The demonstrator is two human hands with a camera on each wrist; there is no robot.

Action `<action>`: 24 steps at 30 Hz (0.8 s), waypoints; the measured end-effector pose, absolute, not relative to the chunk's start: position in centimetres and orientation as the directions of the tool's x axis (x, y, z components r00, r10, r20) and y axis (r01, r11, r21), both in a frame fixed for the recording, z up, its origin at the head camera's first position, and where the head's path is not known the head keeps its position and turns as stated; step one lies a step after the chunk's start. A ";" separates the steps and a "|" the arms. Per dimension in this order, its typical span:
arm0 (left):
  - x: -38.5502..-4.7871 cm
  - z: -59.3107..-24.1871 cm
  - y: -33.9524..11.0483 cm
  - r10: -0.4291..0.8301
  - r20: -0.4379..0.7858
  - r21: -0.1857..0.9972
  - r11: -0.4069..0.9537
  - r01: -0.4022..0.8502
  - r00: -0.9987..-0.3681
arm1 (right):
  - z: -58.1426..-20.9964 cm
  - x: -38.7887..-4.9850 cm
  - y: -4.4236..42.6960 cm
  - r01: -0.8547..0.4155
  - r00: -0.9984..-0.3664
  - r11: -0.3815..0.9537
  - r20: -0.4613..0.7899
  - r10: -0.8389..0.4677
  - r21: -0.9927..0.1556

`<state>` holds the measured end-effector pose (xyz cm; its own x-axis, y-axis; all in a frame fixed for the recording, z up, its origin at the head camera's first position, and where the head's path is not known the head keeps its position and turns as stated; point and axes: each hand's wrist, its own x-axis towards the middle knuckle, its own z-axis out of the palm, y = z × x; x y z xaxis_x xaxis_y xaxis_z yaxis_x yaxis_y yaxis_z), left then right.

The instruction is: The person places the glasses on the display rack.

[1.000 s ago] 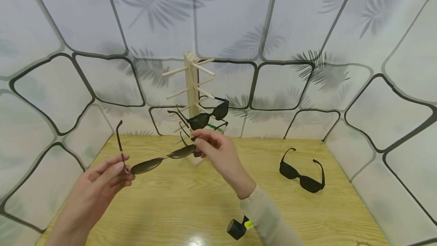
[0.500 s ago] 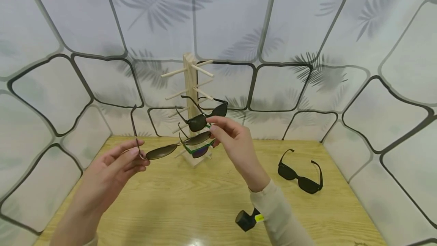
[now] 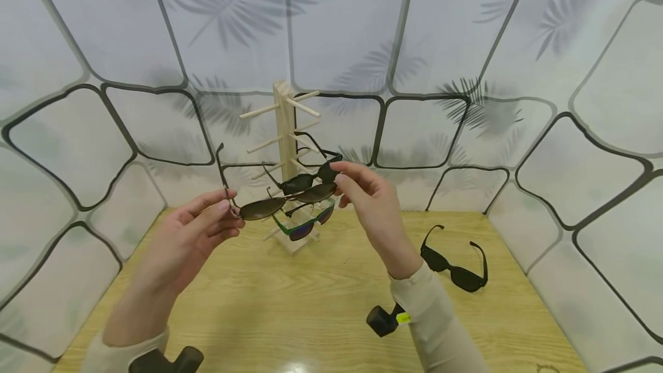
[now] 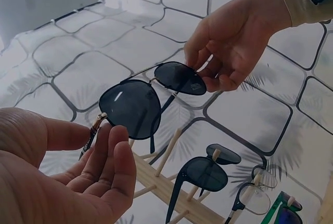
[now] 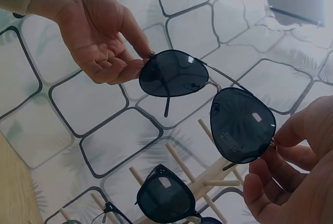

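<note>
Raised and angled inward before a rack [image 3: 282, 125] near the back edge of the counter [image 3: 311, 298], left hand [image 3: 199, 235] and right hand [image 3: 374, 209] pinch opposite ends of aviator sunglasses [image 3: 263, 208].

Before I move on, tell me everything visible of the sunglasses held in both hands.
The sunglasses have dark, teardrop-shaped lenses, a thin metal-looking frame with a double bridge, and unfolded arms. Faint writing on one lens is unreadable. Held in front of the wooden stand, they tilt, with the right hand pinching the higher end in the head view and the left hand the lower.
</note>
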<state>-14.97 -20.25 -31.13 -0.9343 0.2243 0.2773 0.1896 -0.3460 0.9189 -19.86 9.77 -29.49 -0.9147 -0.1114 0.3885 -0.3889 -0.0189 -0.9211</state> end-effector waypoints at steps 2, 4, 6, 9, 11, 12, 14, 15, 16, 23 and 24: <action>-15.2 -30.9 -19.9 0.223 0.270 0.918 -0.353 0.181 -0.937 | -29.4 -20.1 10.0 -0.388 -0.917 0.001 0.386 -0.100 -0.922; -15.4 -30.7 -19.6 0.226 0.263 0.917 -0.361 0.170 -0.938 | -29.3 -20.3 10.2 -0.388 -0.919 0.016 0.385 -0.086 -0.922; -15.6 -30.6 -19.3 0.231 0.255 0.916 -0.368 0.159 -0.939 | -29.3 -20.5 10.4 -0.388 -0.919 0.019 0.386 -0.080 -0.921; -15.9 -30.4 -18.9 0.232 0.238 0.917 -0.373 0.140 -0.943 | -29.1 -20.7 10.6 -0.390 -0.919 0.016 0.388 -0.072 -0.920; -16.0 -30.3 -18.7 0.227 0.225 0.921 -0.368 0.131 -0.948 | -29.0 -20.9 10.7 -0.391 -0.919 0.009 0.389 -0.068 -0.921; -16.2 -30.3 -18.6 0.223 0.216 0.922 -0.367 0.124 -0.951 | -28.9 -21.0 10.7 -0.389 -0.920 0.008 0.387 -0.066 -0.921; -16.3 -30.3 -18.4 0.212 0.199 0.925 -0.364 0.111 -0.957 | -28.8 -21.2 10.8 -0.390 -0.919 0.010 0.388 -0.063 -0.921; -16.4 -30.3 -18.3 0.207 0.190 0.927 -0.361 0.106 -0.960 | -28.7 -21.3 10.9 -0.391 -0.919 0.008 0.390 -0.062 -0.920; -16.5 -30.2 -18.2 0.203 0.181 0.928 -0.358 0.099 -0.962 | -28.6 -21.4 10.9 -0.389 -0.919 0.006 0.388 -0.061 -0.921; -16.9 -29.6 -17.5 0.195 0.124 0.952 -0.300 0.061 -0.973 | -28.3 -22.4 11.3 -0.364 -0.930 -0.008 0.363 -0.059 -0.932; -16.9 -29.5 -17.4 0.196 0.117 0.954 -0.295 0.056 -0.974 | -28.2 -22.5 11.4 -0.355 -0.933 -0.010 0.355 -0.060 -0.935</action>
